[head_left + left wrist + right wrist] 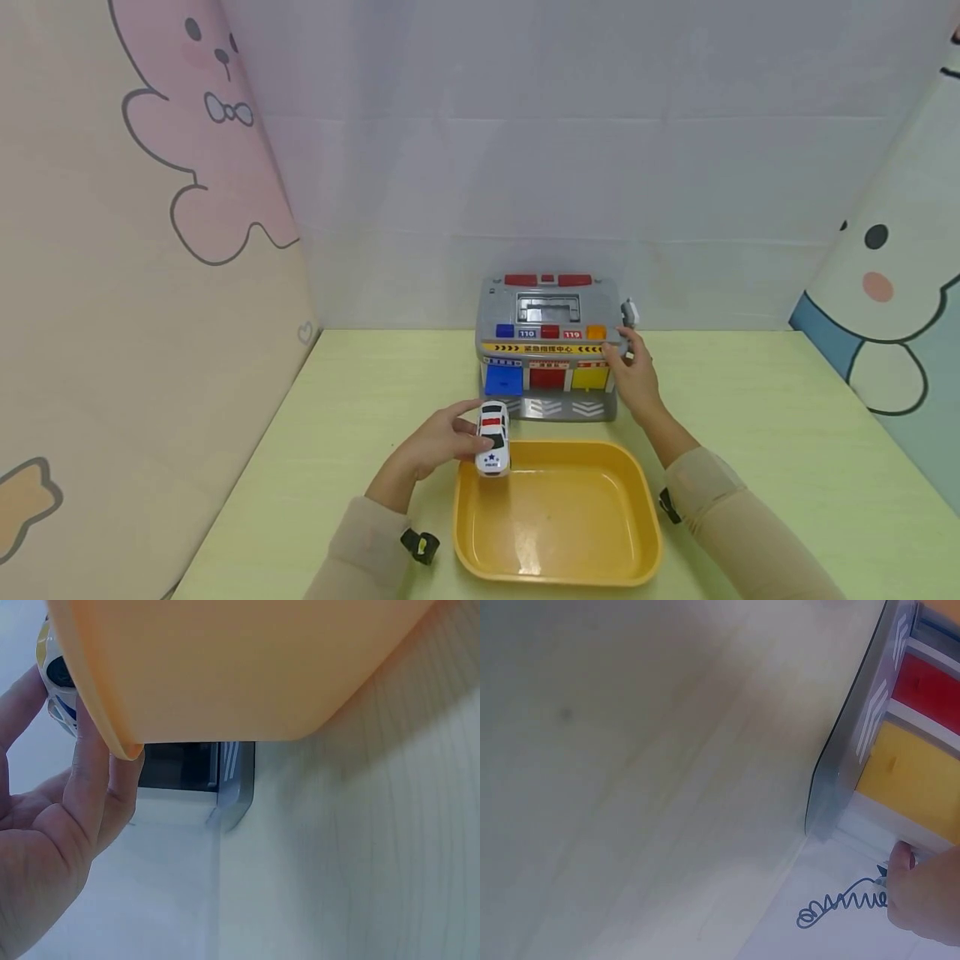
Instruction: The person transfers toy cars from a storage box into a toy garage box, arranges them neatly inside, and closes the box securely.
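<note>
My left hand [438, 442] pinches a white toy police car [492, 458] with a red roof bar, over the left back rim of a yellow tray [480, 571]. In the left wrist view the tray hides part of the car [58, 671]. Behind the tray stands a grey toy garage [551, 408] with a blue door [504, 381], a red door [547, 378] and a yellow door [590, 378]. The blue door sticks outward, with a dark opening under it in the left wrist view. My right hand [636, 379] holds the garage's right front corner, thumb toward the front.
Right of the garage a small white and grey piece [630, 313] sticks out at its side. A coiled dark cord [844, 901] shows there in the right wrist view. The pale green table [750, 433] meets a white curtain [555, 183] at the back.
</note>
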`<state>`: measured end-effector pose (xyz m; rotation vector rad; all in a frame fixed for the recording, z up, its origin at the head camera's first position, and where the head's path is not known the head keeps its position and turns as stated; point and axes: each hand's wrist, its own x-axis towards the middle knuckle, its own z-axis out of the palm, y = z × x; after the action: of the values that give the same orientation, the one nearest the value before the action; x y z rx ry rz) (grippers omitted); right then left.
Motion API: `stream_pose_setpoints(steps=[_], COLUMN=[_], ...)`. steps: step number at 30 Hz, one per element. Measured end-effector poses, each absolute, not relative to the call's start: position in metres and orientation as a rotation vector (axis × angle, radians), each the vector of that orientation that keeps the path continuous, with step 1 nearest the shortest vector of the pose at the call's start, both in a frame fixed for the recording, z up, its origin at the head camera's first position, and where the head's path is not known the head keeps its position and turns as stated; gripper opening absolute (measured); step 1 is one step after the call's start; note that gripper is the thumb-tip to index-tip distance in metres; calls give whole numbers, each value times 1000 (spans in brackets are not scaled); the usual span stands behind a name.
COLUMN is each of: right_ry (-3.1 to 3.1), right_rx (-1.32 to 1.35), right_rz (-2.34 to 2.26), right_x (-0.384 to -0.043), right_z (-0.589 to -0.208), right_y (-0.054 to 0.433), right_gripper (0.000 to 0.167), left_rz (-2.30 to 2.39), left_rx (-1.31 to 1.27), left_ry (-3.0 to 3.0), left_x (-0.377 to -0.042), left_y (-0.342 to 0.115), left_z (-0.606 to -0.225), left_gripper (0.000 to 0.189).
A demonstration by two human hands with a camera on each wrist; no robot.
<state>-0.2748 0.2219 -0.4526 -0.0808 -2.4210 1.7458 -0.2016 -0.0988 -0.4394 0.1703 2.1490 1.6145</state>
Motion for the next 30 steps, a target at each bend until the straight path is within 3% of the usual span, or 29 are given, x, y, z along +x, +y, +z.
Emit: stream_pose_setpoints(steps=[30], right_ry=[-2408], right_rx=[-84], right_rz=[1746], right_x=[-272], right_z=[-449], right_y=[219], right_gripper=[59], left_rz=[1741], left_rx=[134], left_ry=[2044], left_x=[-229], left_y=[-113], left_z=[-458], left_gripper=[70])
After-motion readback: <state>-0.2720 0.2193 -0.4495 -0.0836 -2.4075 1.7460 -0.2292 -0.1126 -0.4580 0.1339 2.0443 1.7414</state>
